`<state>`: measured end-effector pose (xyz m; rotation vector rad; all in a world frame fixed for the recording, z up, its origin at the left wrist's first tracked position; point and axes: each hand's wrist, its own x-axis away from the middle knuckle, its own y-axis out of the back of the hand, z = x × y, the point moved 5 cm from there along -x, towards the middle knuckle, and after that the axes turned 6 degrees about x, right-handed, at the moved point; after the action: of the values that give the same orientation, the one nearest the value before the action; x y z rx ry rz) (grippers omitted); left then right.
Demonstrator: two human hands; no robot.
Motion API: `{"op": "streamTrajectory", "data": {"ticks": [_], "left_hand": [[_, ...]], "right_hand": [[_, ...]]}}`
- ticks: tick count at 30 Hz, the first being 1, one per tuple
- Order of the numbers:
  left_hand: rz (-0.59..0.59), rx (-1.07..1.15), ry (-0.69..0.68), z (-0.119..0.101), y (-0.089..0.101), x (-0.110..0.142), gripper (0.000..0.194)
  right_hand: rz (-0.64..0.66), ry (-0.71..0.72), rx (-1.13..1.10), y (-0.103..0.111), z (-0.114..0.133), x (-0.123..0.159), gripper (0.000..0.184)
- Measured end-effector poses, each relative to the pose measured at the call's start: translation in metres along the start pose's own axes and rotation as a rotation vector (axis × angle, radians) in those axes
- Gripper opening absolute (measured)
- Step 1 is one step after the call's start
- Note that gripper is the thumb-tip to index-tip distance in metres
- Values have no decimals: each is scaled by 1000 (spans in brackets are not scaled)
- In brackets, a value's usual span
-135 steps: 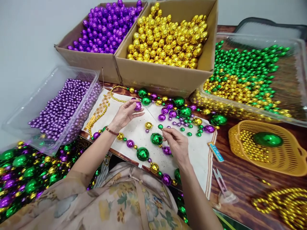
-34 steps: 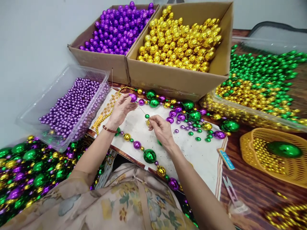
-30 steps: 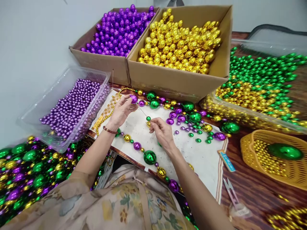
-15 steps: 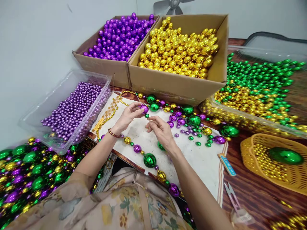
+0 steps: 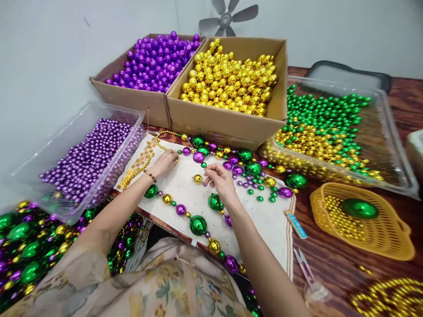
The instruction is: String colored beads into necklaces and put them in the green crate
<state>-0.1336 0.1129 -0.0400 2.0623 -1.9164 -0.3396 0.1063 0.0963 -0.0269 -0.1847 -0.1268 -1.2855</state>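
Note:
My right hand is closed in a pinch at the end of a bead strand, just past a small green bead and a large purple bead. A gold bead is beside its fingertips. My left hand rests low over the white cloth, fingers together near small strung gold beads; what they pinch is too small to make out. A finished-looking length of purple, green and gold beads runs along the cloth's near edge. Loose small beads lie right of my right hand.
Cardboard boxes of purple beads and gold beads stand behind the cloth. Clear plastic tubs flank them. On the right are a yellow basket, thread snips and a gold bead chain.
My left hand has let go of the large purple bead and moved left, down toward the cloth. My right hand keeps its pinch by the green bead. The whole view has shifted slightly.

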Motion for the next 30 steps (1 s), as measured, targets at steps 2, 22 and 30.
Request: {"op": "streamTrajectory", "data": {"ticks": [2, 22, 30], "left_hand": [[5, 8, -3, -1, -2, -2, 24], [-37, 1296, 244, -51, -13, 31, 5], [-69, 1322, 274, -42, -9, 29, 1]], "right_hand": [[-12, -6, -12, 2, 0, 0, 33], [36, 104, 142, 8, 11, 27, 22], [32, 133, 181, 5, 9, 29, 21]]}}
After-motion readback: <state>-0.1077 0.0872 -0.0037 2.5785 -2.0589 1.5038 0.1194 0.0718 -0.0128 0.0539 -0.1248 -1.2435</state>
